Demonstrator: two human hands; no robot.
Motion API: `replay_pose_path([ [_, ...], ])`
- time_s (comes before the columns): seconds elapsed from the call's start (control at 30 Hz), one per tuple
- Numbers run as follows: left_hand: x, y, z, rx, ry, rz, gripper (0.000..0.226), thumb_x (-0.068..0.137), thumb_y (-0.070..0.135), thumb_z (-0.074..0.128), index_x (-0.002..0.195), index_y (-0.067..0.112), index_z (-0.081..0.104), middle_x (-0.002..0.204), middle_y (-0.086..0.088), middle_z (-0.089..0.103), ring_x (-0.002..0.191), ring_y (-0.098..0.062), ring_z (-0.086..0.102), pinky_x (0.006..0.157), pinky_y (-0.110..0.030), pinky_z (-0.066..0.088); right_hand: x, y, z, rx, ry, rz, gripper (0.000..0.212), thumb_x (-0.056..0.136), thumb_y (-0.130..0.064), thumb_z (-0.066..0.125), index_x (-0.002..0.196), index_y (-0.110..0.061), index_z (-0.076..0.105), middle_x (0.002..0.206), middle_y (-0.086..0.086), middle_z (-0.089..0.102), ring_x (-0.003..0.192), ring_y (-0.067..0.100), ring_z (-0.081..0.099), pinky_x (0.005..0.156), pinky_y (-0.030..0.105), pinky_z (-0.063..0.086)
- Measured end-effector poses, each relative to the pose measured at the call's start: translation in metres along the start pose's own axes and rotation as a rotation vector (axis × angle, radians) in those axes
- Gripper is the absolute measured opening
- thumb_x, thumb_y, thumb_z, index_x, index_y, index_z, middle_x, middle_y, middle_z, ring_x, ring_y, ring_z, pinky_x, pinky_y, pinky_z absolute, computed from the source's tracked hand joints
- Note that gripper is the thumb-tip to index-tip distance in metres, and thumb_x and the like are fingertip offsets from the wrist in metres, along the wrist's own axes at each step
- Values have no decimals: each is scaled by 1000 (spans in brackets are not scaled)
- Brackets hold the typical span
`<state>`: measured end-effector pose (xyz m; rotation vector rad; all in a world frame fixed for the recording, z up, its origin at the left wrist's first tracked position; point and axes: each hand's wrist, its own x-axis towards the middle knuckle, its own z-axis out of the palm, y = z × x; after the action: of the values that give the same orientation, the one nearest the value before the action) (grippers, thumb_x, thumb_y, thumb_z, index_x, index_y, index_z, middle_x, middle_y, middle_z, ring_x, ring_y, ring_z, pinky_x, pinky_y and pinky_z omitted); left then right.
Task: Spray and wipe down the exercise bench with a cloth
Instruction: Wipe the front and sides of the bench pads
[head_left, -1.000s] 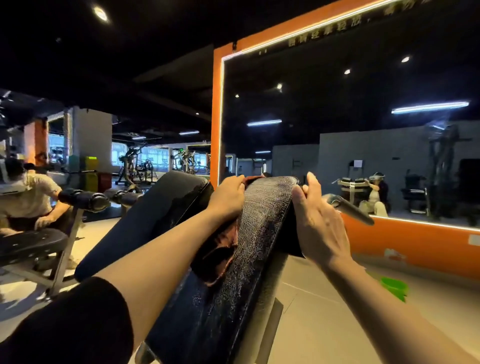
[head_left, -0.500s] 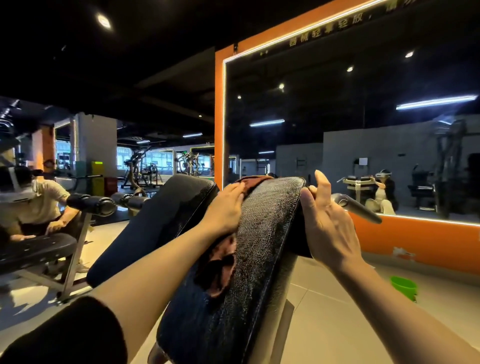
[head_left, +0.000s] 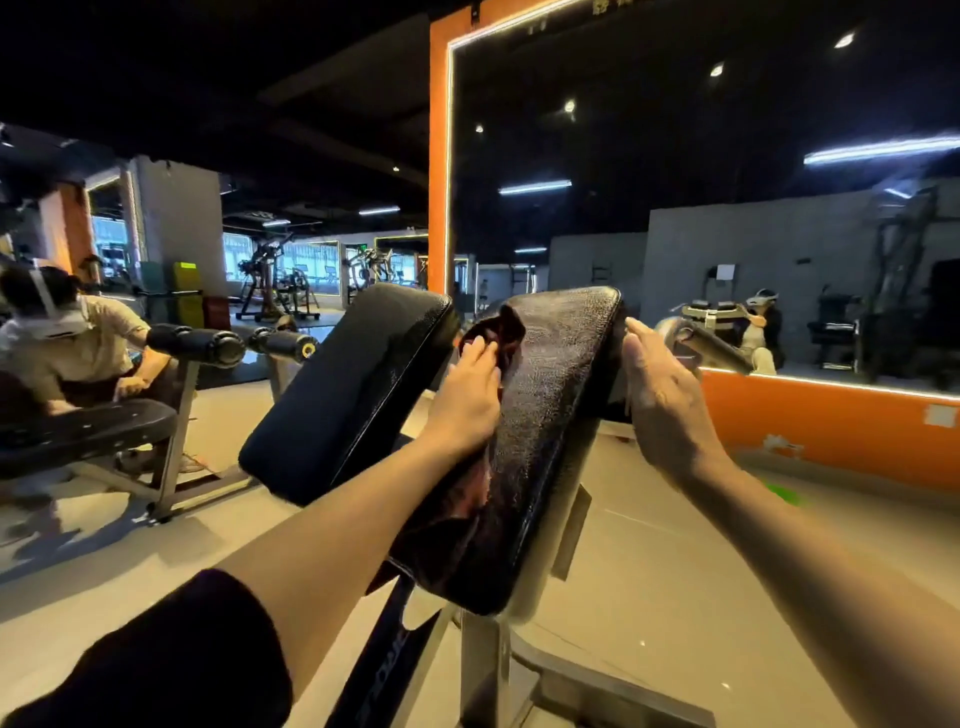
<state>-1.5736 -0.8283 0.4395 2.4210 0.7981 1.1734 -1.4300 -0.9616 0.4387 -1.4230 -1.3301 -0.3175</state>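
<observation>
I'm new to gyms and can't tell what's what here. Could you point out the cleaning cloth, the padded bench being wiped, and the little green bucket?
cloth (head_left: 496, 332): head view, bunched upper fold.
bench pad (head_left: 550, 405): head view, shiny top surface.
green bucket (head_left: 784, 493): head view, blurred visible edge.
</observation>
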Motion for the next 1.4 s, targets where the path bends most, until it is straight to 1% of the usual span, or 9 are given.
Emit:
replay_pose_path([
  [0.13,-30,40,13,-51,7,131,32,104,15,35,125,1,55,133,-12,51,127,-27,42,107,-41,31,-33,-19,17,60,25,26,68,95,-58,19,137,-13,47,137,6,53,122,14,49,106,31,38],
  [0.27,-81,10,7,-16,-8,287,44,104,11,36,148,7,32,157,-2,24,147,-13,13,113,-11,1,-57,-38,32,123,82,88,35,96,-50,22,99,-30,51,100,-1,54,89,8,52,77,17,39],
  [0.43,-81,-27,-9,14,50,-171,43,106,14,30,147,3,32,160,-10,19,149,-20,10,115,-25,5,-86,-48,46,134,100,147,61,94,-53,22,127,-9,49,123,6,53,110,19,50,94,37,41],
  [0.6,-131,15,9,-12,27,194,46,105,15,34,150,8,27,158,-1,20,145,-5,6,115,-16,-1,-96,-52,48,111,110,132,73,92,-60,17,129,-5,48,127,14,54,114,26,51,93,39,41],
  [0.8,-101,-41,-15,45,46,-325,46,106,15,26,150,3,23,161,-11,15,149,-25,10,121,-36,9,-108,-49,39,117,49,150,72,93,-58,17,131,-6,47,125,13,55,112,25,51,88,35,40],
  [0.97,-124,-6,4,-26,92,140,46,105,15,32,150,8,27,158,-1,23,147,-11,12,118,-18,1,-107,-45,43,67,66,124,77,90,-63,13,125,-6,50,116,12,56,101,23,53,82,32,40],
  [1.17,-83,-44,-18,-188,95,-311,43,106,19,31,147,7,36,152,-8,37,142,-22,31,114,-27,20,-109,-43,30,16,25,87,63,95,-53,17,125,-9,52,113,7,57,101,20,52,79,28,35],
  [1.3,-69,12,-38,-605,150,-203,33,106,25,31,117,19,62,104,-5,64,99,-20,58,94,-41,46,-104,-50,11,21,40,58,56,96,-49,24,120,-11,56,111,5,60,99,17,55,78,24,40],
  [1.4,-62,76,-48,-957,-8,-137,33,107,25,29,118,11,57,99,-11,64,87,-19,61,81,-31,51,-89,-69,-9,7,70,14,36,100,-37,46,121,-11,59,115,5,64,104,17,59,84,30,50],
])
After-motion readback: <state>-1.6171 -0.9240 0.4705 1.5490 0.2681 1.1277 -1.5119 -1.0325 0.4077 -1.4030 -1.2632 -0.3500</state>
